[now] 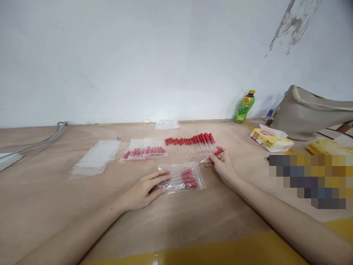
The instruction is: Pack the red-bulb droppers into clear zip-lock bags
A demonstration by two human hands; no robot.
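Note:
A clear zip bag [176,184] lies flat at the centre, with several red-bulbed droppers [189,178] inside. My left hand [147,189] rests on its left end, fingers spread and apart. In my right hand [219,162], just past the bag's right end, is a single dropper [217,152], its red bulb between the fingers and its thin tip pointing left toward the bag. Behind the bag, a row of loose droppers [190,141] lies side by side, red bulbs toward the wall. Filled bags [143,151] with red bulbs showing lie left of that row.
Flat clear bags [95,156] are stacked at the left, near a grey cable [52,136]. Another bag [167,125] lies by the wall. At the right stand a green bottle [245,106], a tissue pack [271,140] and a beige handbag [306,114]. A pixelated patch covers something there.

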